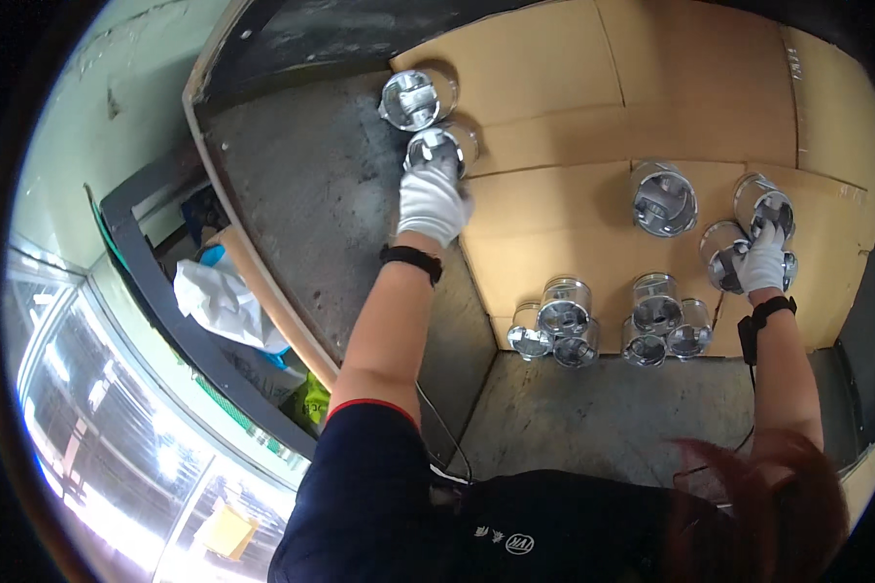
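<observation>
My left hand (432, 202), in a white glove, has its fingers hooked into the open end of a shiny metal piston (421, 148) at the upper left. Just beyond that piston, another piston (410, 101) lies at the cardboard's edge. On the far right, my gloved right hand (763, 262) grips the upper piston (756, 191) of a cluster, its fingertips inside the open end. Beside this hand sits a further piston (722, 251), and one more is partly hidden behind the glove. A lone piston (664, 199) stands left of the cluster.
Cardboard sheets (554, 228) cover much of the dark metal bench (292, 185). Near their front edge are two piston clusters, one left (564, 309) and one right (657, 306). A raised rim (262, 291) borders the bench, with a white plastic bag (219, 301) beyond it.
</observation>
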`<act>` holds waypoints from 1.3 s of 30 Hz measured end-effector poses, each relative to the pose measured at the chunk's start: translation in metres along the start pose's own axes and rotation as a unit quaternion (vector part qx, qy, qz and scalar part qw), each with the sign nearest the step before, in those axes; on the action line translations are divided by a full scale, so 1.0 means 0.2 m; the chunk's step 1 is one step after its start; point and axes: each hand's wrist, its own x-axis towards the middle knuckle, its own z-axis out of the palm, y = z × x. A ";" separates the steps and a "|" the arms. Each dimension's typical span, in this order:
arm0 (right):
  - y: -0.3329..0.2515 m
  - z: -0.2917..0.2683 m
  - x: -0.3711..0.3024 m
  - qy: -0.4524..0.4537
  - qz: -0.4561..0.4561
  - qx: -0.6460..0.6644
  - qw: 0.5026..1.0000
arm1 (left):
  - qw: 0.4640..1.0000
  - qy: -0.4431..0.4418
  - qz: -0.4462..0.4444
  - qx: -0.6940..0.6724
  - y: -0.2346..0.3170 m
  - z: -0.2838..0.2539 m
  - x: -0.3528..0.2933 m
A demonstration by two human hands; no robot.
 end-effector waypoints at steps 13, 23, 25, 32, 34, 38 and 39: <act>-0.15 -0.36 -0.34 0.123 -0.083 0.093 0.985 | 0.921 0.042 -0.135 -0.363 0.55 0.07 -1.00; -0.91 -0.59 -0.61 0.072 -0.353 0.118 0.925 | 0.856 -0.268 -0.270 -0.351 1.13 0.59 -1.33; -1.15 -0.48 -0.62 0.059 -0.393 0.102 0.912 | 0.872 -0.252 -0.283 -0.311 1.16 0.63 -1.33; -1.90 -0.08 -0.71 -0.148 -0.292 0.028 0.944 | 0.883 -0.163 -0.239 -0.369 0.98 0.69 -1.49; -2.04 0.02 -0.73 -0.153 -0.303 0.032 0.940 | 0.927 -0.091 -0.210 -0.299 0.89 0.70 -1.53; -2.23 0.15 -0.73 -0.143 -0.293 0.056 0.944 | 0.936 -0.110 -0.170 -0.288 0.74 0.68 -1.51; -2.25 0.17 -0.73 -0.141 -0.289 0.058 0.945 | 0.942 -0.120 -0.152 -0.276 0.70 0.68 -1.50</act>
